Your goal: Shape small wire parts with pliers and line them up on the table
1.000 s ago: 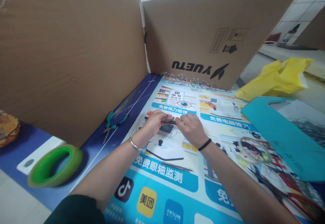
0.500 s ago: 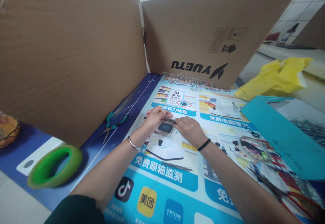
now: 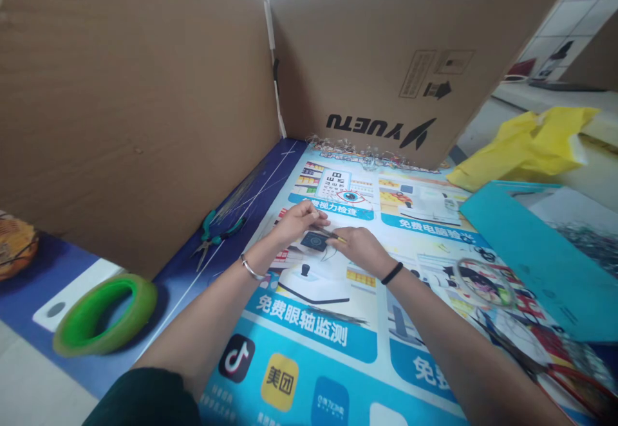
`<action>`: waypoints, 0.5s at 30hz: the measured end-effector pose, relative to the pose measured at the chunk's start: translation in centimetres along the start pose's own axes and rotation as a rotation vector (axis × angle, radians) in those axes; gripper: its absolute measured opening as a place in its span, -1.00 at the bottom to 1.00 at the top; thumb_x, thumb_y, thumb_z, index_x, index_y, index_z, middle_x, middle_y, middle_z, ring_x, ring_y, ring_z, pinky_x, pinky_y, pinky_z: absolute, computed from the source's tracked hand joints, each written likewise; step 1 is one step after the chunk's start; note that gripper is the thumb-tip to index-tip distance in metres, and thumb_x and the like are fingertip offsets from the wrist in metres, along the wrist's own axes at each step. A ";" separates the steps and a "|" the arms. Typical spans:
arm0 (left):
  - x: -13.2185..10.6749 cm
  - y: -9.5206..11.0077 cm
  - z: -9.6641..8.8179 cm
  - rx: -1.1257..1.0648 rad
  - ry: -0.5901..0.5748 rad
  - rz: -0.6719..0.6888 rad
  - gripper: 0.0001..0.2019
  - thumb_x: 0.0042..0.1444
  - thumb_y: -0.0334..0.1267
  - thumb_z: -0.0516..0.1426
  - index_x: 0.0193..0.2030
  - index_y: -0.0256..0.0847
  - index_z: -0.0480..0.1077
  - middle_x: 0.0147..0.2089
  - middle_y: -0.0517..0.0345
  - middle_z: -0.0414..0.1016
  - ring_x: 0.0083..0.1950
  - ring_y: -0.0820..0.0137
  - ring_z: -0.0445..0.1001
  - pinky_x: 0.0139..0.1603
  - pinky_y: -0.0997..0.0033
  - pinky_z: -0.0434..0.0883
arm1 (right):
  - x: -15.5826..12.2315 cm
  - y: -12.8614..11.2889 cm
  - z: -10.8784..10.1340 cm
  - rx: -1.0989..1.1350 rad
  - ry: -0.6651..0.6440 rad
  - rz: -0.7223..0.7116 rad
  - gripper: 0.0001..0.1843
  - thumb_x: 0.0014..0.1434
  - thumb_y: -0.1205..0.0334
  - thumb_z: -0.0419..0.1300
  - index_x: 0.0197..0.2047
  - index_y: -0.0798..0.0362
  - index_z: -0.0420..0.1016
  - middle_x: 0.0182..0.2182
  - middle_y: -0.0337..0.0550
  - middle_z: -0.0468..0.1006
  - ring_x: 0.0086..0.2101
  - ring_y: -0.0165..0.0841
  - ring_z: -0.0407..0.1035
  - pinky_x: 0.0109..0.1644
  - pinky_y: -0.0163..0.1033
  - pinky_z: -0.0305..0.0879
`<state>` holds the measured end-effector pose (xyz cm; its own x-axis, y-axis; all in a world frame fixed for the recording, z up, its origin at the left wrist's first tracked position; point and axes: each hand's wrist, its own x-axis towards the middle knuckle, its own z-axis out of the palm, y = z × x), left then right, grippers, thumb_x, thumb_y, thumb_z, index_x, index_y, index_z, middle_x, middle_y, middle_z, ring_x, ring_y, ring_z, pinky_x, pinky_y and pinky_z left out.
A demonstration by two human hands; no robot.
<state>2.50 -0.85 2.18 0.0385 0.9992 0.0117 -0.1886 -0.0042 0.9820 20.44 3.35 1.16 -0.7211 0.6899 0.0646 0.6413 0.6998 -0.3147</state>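
Note:
My left hand (image 3: pixel 300 219) and my right hand (image 3: pixel 360 246) meet over the printed poster (image 3: pixel 338 349) on the table. Both pinch the ends of a thin dark stick-like piece (image 3: pixel 331 235) with a yellowish tip, held just above the poster; I cannot make out what it is. A silver bangle is on my left wrist, a black band on my right. Fine wires lie on the poster under and beside the hands.
Cardboard walls (image 3: pixel 145 91) stand at the left and back. Teal pliers (image 3: pixel 212 236) lie left of the hands, a green tape roll (image 3: pixel 103 313) nearer left. A teal bag (image 3: pixel 541 265), a yellow plastic bag (image 3: pixel 531 146) and red-handled scissors (image 3: pixel 570 381) are at the right.
The hands have drawn slightly apart and shifted a little; the thin piece between them now shows more, with its yellowish tip toward the right hand.

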 end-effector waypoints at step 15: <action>-0.2 0.2 0.1 0.002 0.029 -0.046 -0.76 0.03 -0.26 0.17 -0.43 -0.28 0.15 -0.20 0.04 0.44 -0.21 0.38 0.53 -0.15 0.34 0.40 | -0.1 0.5 2.1 -0.245 0.235 -0.103 -0.74 0.21 0.08 0.05 -0.20 0.04 0.46 -0.34 -0.12 0.48 -0.30 -0.35 0.31 -0.27 -0.29 0.07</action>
<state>2.53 -1.05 2.42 0.0189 0.9991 -0.0389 -0.1854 0.0418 0.9818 20.28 3.17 -0.98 -0.7236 0.6169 0.3096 0.6325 0.7722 -0.0603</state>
